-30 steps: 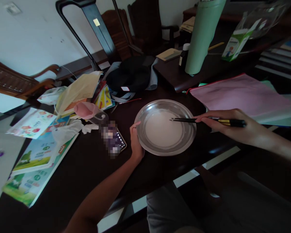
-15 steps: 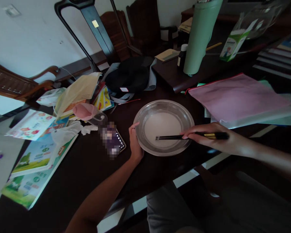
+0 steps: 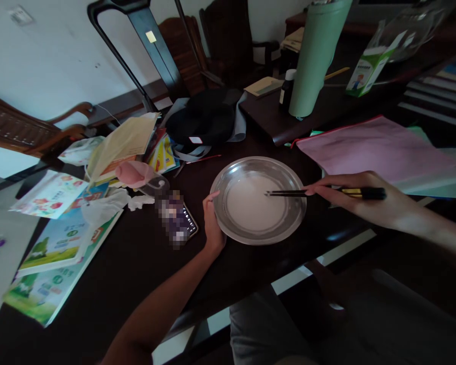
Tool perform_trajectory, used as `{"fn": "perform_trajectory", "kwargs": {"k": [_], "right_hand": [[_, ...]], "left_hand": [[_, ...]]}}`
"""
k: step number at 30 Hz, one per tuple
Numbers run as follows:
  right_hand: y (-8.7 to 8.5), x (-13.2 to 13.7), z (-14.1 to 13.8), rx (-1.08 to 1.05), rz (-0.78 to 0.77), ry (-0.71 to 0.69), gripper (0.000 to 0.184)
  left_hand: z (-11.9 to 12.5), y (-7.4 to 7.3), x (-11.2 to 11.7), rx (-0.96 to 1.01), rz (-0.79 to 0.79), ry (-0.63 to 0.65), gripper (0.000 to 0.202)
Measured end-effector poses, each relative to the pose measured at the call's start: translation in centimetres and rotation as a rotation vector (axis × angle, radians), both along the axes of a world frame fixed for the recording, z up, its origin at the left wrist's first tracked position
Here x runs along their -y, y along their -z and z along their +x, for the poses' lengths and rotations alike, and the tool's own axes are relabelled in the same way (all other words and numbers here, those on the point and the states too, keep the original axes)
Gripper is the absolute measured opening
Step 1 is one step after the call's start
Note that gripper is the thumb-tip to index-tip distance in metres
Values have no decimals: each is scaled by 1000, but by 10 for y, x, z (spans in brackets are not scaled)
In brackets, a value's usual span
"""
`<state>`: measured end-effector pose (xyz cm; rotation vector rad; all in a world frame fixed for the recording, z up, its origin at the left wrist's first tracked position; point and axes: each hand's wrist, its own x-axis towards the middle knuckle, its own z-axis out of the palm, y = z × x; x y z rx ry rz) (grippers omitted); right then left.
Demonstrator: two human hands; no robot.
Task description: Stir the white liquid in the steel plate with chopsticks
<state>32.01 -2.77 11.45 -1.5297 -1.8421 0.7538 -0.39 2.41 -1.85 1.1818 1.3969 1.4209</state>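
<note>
A wide metal bowl (image 3: 297, 223) sits on the dark table, with a whitish liquid (image 3: 251, 208) covering its bottom. My left hand (image 3: 214, 223) grips the bowl's left rim, the thumb over the edge and the other fingers hidden beneath or behind it. Over the right side of the bowl, my right hand (image 3: 361, 197) is closed around a pair of black chopsticks (image 3: 289, 193) with gold bands. Their tips point left over the liquid; whether they touch it I cannot tell. Left of my left hand lies a phone (image 3: 186, 220) with its screen lit, partly blurred.
Books (image 3: 49, 258), crumpled tissue (image 3: 110, 205) and a pink-lidded clear container (image 3: 137, 177) lie to the left. Behind the bowl is a black bag (image 3: 201, 119). A green tumbler (image 3: 319, 61) stands on a raised board, and a pink zip pouch (image 3: 372, 152) lies at right.
My right hand and the chopsticks have moved to the right and farther from me across the bowl. The left hand keeps its place on the rim.
</note>
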Motion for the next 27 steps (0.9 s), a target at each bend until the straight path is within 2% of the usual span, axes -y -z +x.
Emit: {"fn": "perform_trajectory", "kwargs": {"k": [3, 7, 12, 16, 20, 25, 27], "right_hand": [[-5, 12, 7, 17, -66, -1, 41], [4, 14, -7, -95, -94, -153, 32], [26, -4, -35, -191, -35, -250, 25], [33, -22, -34, -162, 24, -189, 26], [22, -22, -17, -103, 23, -67, 32], [0, -2, 11, 10, -70, 56, 47], [-5, 4, 19, 30, -110, 65, 50]], "left_hand": [[-1, 1, 0, -5, -2, 11, 50], [-2, 0, 1, -24, 20, 15, 51], [-1, -2, 2, -43, 70, 20, 56], [0, -3, 2, -32, 56, 22, 58], [-1, -1, 1, 4, 13, 17, 56], [-1, 3, 1, 26, -13, 14, 56], [-1, 3, 0, 34, -13, 6, 57]]}}
